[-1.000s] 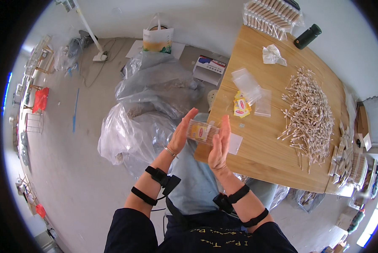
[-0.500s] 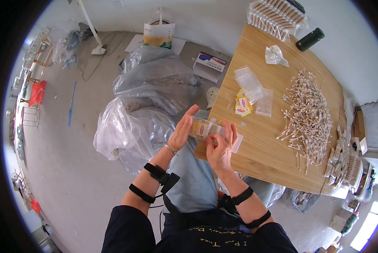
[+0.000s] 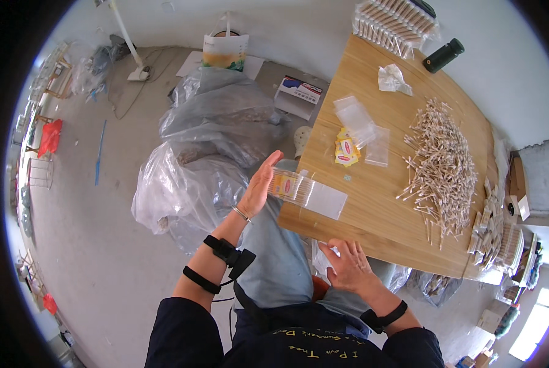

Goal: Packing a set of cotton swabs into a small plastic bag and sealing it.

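Note:
My left hand (image 3: 261,185) is held flat on its edge, its stretched fingers and palm against the end of a clear bag of cotton swabs (image 3: 293,186) with a yellow card inside. This bag lies across the table's left corner, its empty flap (image 3: 327,200) spread to the right. My right hand (image 3: 350,268) is off the bag, just in front of the table's near edge, palm down, thumb apart from loosely bent fingers. Below its fingertips shows some clear plastic (image 3: 321,259), partly hidden by the hand. Yellow cards (image 3: 346,150) and empty clear bags (image 3: 355,121) lie farther back.
A heap of loose cotton swabs (image 3: 443,172) covers the right of the wooden table (image 3: 372,211). Packed swabs (image 3: 392,27), a crumpled tissue (image 3: 394,80) and a dark bottle (image 3: 443,56) stand at the back. Large plastic sacks (image 3: 191,184) fill the floor to the left.
My right hand has let go of the bag and moved back and right, past the table's near edge. The bag's flap now lies uncovered. My left hand stays at the bag's end.

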Tool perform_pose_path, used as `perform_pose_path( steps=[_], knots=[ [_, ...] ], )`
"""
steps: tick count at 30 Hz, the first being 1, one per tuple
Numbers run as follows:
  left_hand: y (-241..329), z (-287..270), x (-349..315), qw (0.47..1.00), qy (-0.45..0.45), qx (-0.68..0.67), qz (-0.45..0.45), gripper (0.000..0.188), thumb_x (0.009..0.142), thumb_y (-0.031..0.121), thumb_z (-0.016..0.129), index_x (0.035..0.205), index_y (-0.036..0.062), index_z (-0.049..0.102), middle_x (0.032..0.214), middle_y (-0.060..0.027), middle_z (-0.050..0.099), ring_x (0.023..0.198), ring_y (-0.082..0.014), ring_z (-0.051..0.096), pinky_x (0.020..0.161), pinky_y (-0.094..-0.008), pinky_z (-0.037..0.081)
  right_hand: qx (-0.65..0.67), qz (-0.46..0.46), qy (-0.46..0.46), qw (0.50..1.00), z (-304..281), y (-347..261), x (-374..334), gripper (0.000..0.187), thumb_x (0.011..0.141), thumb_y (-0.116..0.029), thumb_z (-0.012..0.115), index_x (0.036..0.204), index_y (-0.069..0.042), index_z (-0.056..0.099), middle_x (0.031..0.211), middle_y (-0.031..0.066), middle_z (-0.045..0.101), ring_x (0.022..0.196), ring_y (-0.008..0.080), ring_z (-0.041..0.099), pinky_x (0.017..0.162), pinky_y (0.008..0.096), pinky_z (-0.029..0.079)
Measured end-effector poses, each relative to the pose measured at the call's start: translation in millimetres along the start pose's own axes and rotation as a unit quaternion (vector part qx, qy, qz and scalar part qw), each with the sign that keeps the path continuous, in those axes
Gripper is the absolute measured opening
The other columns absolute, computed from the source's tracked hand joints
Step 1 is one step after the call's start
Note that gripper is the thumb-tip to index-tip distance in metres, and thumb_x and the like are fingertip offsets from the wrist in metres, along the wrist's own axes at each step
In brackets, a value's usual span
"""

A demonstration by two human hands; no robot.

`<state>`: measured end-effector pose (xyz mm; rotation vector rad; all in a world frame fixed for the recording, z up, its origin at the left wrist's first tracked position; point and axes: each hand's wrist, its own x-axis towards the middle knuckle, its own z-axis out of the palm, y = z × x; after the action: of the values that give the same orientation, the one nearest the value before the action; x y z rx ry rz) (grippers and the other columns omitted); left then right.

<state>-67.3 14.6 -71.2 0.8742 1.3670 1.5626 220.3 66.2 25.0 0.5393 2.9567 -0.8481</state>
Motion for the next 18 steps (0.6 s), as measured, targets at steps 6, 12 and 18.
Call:
perform_pose_path(
  steps=[6,12,18],
  knots=[
    [-11.8,-5.8,1.0,0.999,-0.015,-0.026,0.029,0.077,0.098,0.059,0.026,0.147,0.0004,0.027,0.150,-0.0133,0.033,0.141,-0.0235,0.027,0.115,-0.0339,0.018,0.390,0.052,0.292,0.872,34.4,22.5,57.2,0.062,0.097,-0.030,0.045,0.145,0.006,0.027,0.151,0.0234,0.024,0.140,0.0335,0.024,0.115,0.0421,0.017],
    [-7.1,-2.7,2.4,0.996,-0.036,-0.070,-0.029,0.091,0.090,0.073,0.022,0.150,0.0055,0.021,0.155,-0.0110,0.024,0.145,-0.0227,0.017,0.116,-0.0357,0.017,0.412,0.044,0.354,0.838,53.1,-0.7,127.2,0.070,0.099,-0.041,0.035,0.147,0.006,0.015,0.154,0.0223,0.015,0.143,0.0327,0.013,0.116,0.0419,0.012],
    [-7.3,-1.5,1.0,0.994,-0.033,-0.092,-0.043,0.097,0.085,0.079,0.022,0.151,0.0073,0.019,0.156,-0.0118,0.022,0.145,-0.0232,0.016,0.116,-0.0369,0.016,0.422,0.043,0.395,0.815,62.2,-13.1,157.3,0.078,0.100,-0.051,0.027,0.149,0.007,0.007,0.157,0.0221,0.008,0.146,0.0328,0.005,0.117,0.0416,0.007]
  ],
)
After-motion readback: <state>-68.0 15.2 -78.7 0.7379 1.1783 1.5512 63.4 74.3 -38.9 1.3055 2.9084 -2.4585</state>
